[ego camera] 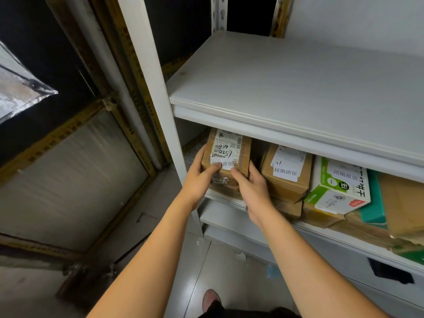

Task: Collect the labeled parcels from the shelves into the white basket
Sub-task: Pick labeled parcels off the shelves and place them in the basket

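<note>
Left hand: your left hand (199,177) is clamped on the left side of the labeled parcel (243,150), fingers wrapped round its far left face, thumb pressed flat on the front.
Right hand: your right hand (252,188) grips the same parcel from the right, thumb on the front next to the left thumb, fingers curled along the right side.
Parcel: brown cardboard, at the left end of the lower shelf (226,199), right beside the white upright (158,88); it sits on top of another brown box (223,185) that peeks out between your wrists.
Label: the white label (226,149) covers the parcel's top and folds over its front edge, with handwritten numbers on it; both thumbs touch its lower strip.
Neighbours: just to the right stands a second parcel (286,177), also labeled, then a white-and-green carton (339,193) and a teal box (374,203), all stacked on further boxes.
Upper shelf: the upper shelf (298,83) runs straight above the parcels.
Floor: pale floor (229,271) tiles below, your shoe (211,299) at the bottom edge.
</note>
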